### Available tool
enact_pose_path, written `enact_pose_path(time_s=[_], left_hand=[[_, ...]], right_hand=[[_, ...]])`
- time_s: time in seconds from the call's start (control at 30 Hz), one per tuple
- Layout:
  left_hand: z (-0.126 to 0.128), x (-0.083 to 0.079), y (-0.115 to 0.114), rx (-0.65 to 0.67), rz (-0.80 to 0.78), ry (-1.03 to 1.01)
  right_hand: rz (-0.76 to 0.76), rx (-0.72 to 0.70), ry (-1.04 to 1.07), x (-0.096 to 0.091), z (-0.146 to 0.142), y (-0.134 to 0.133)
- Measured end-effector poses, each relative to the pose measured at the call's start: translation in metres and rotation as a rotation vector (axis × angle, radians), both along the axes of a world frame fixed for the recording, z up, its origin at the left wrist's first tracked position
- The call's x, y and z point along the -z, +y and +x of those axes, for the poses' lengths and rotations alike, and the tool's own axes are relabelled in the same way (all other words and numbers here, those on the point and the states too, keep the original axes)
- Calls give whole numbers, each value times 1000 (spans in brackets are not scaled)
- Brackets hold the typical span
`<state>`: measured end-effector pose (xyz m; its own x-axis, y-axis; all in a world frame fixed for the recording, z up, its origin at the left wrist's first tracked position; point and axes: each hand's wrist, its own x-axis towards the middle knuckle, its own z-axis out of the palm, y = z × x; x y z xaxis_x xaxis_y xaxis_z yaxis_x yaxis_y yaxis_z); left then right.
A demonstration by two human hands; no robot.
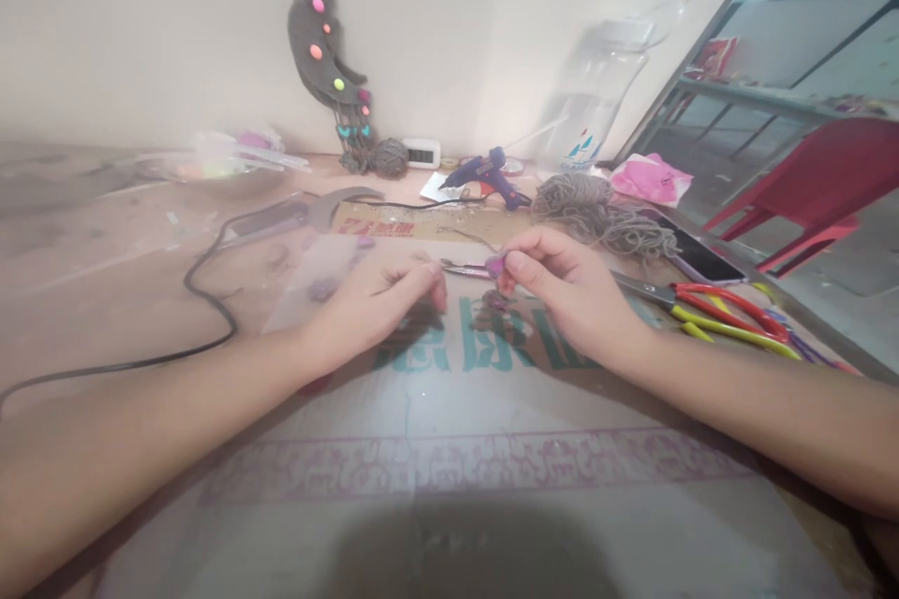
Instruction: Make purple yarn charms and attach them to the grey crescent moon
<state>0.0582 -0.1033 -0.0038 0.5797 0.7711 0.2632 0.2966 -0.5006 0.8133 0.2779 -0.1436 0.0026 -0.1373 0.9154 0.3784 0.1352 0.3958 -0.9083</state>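
The right hand (pixel 562 295) pinches a small purple round bit (pixel 495 265). The left hand (pixel 383 295) grips a thin silver metal tool (pixel 464 270) against it. Both must stay steady.

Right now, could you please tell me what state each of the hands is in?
Left hand: fingers pinched shut at the end of a thin metal tool; whether it grips the tool cannot be told.
Right hand: pinched shut on a small purple piece.
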Motion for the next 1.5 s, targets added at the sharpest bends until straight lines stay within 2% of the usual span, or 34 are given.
enact_pose_path(time_s=[0.1,0.2,0.37,0.5,0.63,0.93,1.2,1.5], left_hand=[[1,1,0,-38,-64,-8],[2,4,0,4,-100,15],[2,12,4,149,-33,117],[4,14,5,162,13,148],[6,8,4,189,78,160],[4,10,5,145,-146,108],[6,4,2,134,-180,142],[5,5,2,125,-204,125]], right_hand=[[17,-31,4,-1,0,-1],[25,-39,-21,-2,0,-2],[36,-1,-84,-2,-4,-2],[40,-30,-85,-1,-8,-1],[27,-13,-86,0,-8,0],[-98,67,11,6,-3,10],[-91,65,58,11,-1,13],[-150,73,157,15,2,18]])
